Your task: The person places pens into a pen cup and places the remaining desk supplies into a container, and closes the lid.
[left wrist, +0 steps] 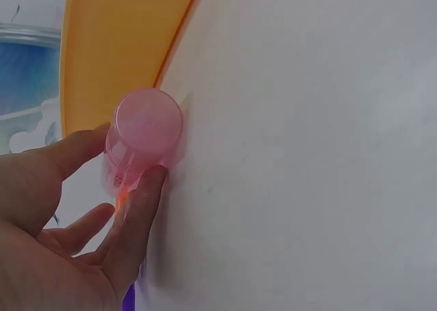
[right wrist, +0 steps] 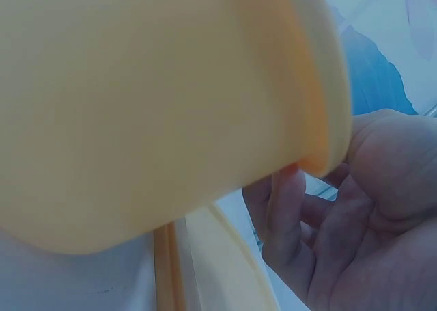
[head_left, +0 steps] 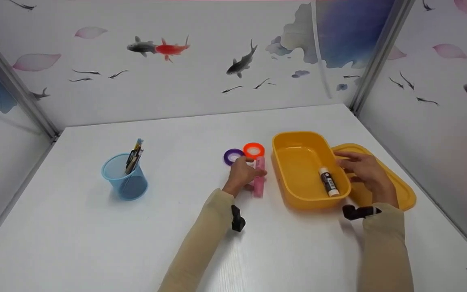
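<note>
The head view is evenly bright. The left wrist view is dimmer, with a soft shadow on the counter [left wrist: 307, 174] beside the left fingers [left wrist: 140, 219]. The right wrist's is bluish, the yellow box [right wrist: 150, 113] beside the right fingers [right wrist: 285, 205] soft-focused.

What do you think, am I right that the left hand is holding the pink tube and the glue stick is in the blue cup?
Almost: the head view shows the glue stick in the yellow box, not the blue cup. The left hand is holding the pink tube.
</note>
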